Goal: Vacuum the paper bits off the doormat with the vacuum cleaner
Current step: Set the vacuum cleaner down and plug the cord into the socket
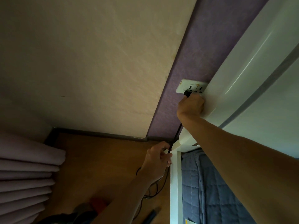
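Right hand (191,105) raised to a white wall socket (191,87) on a purple strip of wall (182,62). Fingers closed around a black plug (187,94), which sits at the socket's lower edge; whether the pins are fully in cannot be told.

Black cord (175,135) runs down from the plug along the purple strip, beside a white door frame (226,88). Left hand (157,157), lower down, pinches this cord between thumb and fingers. Below that hand the cord loops loosely over the wooden floor (97,159).

Vacuum cleaner (90,207) lies at the bottom edge of the view, dark and blurred, with a red part showing. Doormat not seen.

Folded pale curtain (25,172) at left. Blue quilted bedding (202,191) at lower right, beyond the frame.
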